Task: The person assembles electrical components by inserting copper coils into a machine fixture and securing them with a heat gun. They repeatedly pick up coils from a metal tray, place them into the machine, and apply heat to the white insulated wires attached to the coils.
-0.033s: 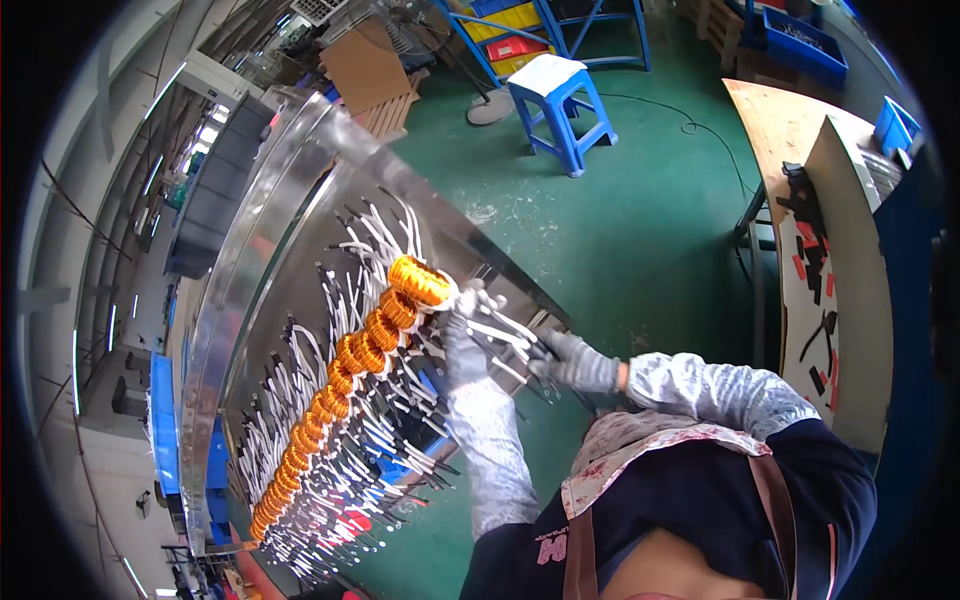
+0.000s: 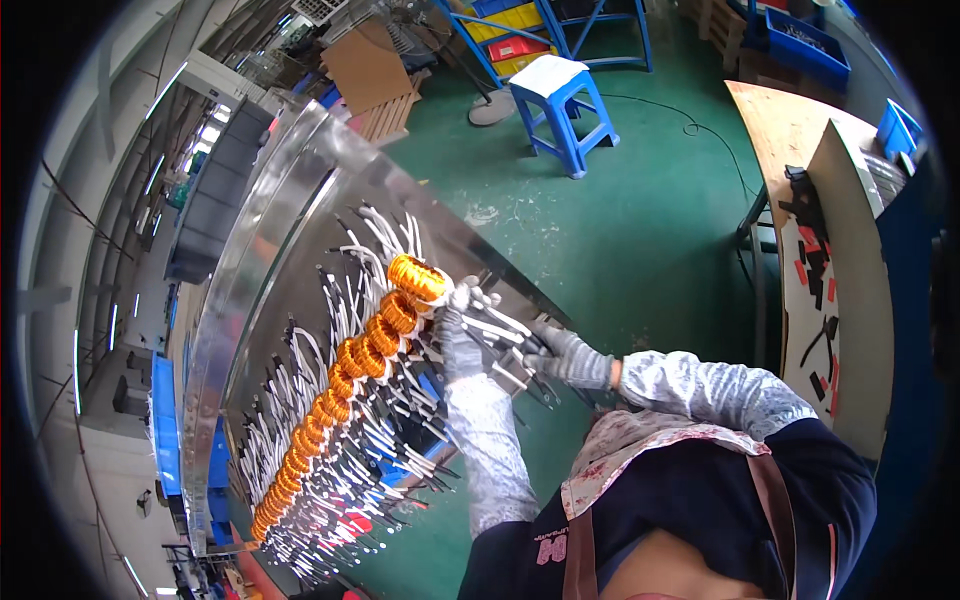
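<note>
A long row of copper-wound toroid coils (image 2: 385,334) lies on a metal table (image 2: 345,205), with white-sleeved, dark-tipped leads fanning out on both sides. My left hand (image 2: 459,345), in a grey glove, is closed around the leads beside the end coil (image 2: 418,279), nearest the row's upper end. Farther along the same bundle of white leads (image 2: 500,325), my gloved right hand (image 2: 572,357) has its fingers closed near the dark tips. The exact leads between its fingers are partly hidden.
A raised metal rim (image 2: 250,215) runs along the table's left side. Beyond the table stands a blue stool (image 2: 565,105) on the green floor. At the right, a wooden-topped bench (image 2: 775,125) holds black and red pieces. Blue bins (image 2: 415,465) show below the hanging leads.
My right hand has shifted slightly left and up along the leads. My left hand stays in about the same place by the end coil.
</note>
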`<state>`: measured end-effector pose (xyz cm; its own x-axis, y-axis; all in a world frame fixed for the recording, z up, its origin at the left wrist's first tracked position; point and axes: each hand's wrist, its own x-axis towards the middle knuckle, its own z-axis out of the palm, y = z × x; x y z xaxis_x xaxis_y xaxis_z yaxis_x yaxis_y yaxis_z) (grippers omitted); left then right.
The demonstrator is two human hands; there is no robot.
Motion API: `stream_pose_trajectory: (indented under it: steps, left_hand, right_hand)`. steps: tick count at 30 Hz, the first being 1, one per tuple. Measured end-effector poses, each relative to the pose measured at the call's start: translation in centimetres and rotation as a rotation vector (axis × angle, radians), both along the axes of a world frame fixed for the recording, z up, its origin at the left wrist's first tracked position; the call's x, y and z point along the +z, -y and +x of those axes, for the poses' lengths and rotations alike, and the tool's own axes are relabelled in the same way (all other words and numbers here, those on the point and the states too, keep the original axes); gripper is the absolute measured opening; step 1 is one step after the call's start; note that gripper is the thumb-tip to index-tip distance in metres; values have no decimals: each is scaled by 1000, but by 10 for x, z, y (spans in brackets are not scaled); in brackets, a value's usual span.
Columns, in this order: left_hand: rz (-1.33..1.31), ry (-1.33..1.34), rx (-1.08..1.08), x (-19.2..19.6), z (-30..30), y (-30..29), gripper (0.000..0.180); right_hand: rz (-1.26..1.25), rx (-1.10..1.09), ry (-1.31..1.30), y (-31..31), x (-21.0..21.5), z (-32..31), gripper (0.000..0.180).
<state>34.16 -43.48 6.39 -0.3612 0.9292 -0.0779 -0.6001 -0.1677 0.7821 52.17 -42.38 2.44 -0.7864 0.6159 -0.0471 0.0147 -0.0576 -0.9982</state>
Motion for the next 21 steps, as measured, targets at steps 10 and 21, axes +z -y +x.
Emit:
stream_pose_trajectory:
  steps: [10, 21]
  left_hand:
    - [-4, 336, -22, -60, -47, -54, 48]
    - [-339, -1679, 241, 11, 38, -64, 62]
  right_hand:
    - [96, 88, 87, -63, -63, -62, 19]
    - [-32, 297, 76, -150, -163, -79, 13]
